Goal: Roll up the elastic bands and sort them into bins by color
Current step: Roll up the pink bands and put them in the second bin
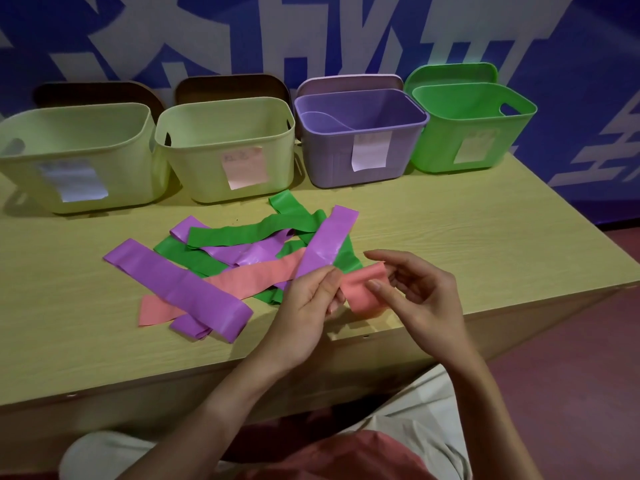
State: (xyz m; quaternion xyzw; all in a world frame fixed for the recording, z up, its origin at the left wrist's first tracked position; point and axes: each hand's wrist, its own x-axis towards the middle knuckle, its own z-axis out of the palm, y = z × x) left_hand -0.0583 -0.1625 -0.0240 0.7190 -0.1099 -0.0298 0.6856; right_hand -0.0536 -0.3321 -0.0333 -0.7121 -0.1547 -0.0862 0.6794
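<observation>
On the big wooden table, four bins are sitting far back: two pale ones, a purple bin and a green bin. Nearer, bands are lying in a pile. Both hands, left hand and right hand, are pinching the pink band.

Bins and loose bands crowd your pale wood-grain tabletop.
Along its far edge stand two cream bins, a purple bin and a green bin; nearer you lie tangled purple bands, green bands and a pink band.
</observation>
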